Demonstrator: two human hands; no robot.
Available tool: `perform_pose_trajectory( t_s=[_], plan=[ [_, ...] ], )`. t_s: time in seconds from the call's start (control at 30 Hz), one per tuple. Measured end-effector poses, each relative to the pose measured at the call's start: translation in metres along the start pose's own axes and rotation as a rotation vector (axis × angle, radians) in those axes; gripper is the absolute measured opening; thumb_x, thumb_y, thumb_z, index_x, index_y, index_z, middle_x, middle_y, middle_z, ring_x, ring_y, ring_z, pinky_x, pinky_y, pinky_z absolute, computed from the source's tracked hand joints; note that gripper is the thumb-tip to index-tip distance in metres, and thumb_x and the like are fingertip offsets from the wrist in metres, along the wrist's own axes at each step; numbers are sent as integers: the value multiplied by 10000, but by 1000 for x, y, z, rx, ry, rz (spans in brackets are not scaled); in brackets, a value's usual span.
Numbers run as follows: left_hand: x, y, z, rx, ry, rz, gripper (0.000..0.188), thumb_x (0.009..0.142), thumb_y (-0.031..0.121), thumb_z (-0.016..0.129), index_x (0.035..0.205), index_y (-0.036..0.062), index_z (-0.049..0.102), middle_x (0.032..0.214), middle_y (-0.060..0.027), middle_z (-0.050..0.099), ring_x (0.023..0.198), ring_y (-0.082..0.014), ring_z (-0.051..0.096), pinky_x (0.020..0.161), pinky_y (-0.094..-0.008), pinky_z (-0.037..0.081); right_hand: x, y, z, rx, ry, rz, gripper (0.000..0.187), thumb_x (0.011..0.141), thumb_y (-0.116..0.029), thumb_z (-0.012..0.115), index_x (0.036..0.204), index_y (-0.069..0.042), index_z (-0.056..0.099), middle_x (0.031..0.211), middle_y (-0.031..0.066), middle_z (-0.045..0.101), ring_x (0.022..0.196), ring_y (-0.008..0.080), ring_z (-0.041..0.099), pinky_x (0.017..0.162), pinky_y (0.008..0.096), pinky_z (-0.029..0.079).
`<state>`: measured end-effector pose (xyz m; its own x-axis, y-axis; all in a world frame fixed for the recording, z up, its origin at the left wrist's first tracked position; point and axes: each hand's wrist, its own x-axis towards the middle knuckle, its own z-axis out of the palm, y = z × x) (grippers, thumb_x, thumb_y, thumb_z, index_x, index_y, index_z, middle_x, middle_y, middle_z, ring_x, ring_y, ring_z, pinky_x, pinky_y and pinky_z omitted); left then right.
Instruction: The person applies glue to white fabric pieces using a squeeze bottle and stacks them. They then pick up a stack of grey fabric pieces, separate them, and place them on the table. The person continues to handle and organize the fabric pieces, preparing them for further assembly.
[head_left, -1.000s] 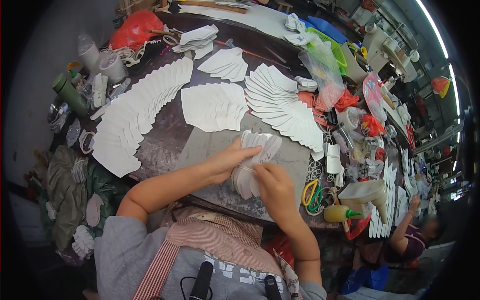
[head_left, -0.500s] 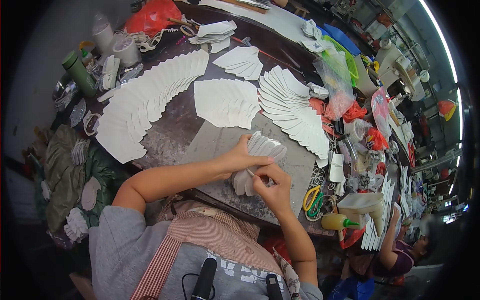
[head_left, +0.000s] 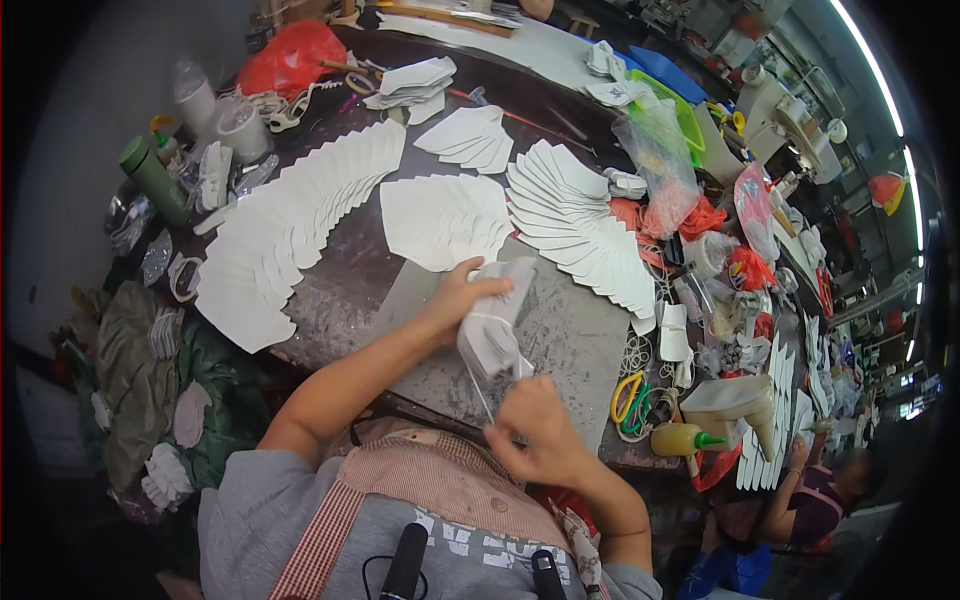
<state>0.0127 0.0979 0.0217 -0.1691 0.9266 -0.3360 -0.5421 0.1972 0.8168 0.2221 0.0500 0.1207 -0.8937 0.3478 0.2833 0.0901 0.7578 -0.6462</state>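
Over the grey board, my left hand grips a bundle of stacked white shoe-upper pieces, thumb on top and fingers behind. A thin white band crosses the bundle and stretches down to my right hand. That hand is closed on the band and held below the bundle, near my apron. Whether the band is string or elastic I cannot tell. Beyond the bundle lie fanned white pieces, with a second fan to the right and a long curved row to the left.
Yellow-and-green scissors, a yellow squeeze bottle and a cream-coloured shoe last stand at the right. A green flask and white thread cones are at the far left. Another person works at the lower right.
My right hand has moved down and away from the bundle, drawing the band taut. The bundle has turned in my left hand and come slightly nearer.
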Motion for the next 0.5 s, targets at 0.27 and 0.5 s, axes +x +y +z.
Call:
perform_pose_trajectory(
  t_s=[0.27, 0.5],
  plan=[
    [-18, 7, 12, -509, -470, -242, 551, 995, 386, 477, 1403, 17, 445, 1109, -241, 643, 855, -316, 691, 753, -438, 596, -42, 56, -2, -185, 255, 290, 166, 813, -136, 735, 788, -5, 636, 645, 98, 549, 581, 249, 537, 553, 363, 400],
    [-41, -2, 30, -214, -639, 87, 954, 826, 616, 688, 1516, 114, 261, 1310, -218, 537, 1073, -323, 653, 885, -463, 578, -32, 58, 11, 1009, 696, 509, 110, 907, -97, 685, 948, 2, 661, 749, -4, 632, 640, 66, 554, 621, 187, 423]
  ],
)
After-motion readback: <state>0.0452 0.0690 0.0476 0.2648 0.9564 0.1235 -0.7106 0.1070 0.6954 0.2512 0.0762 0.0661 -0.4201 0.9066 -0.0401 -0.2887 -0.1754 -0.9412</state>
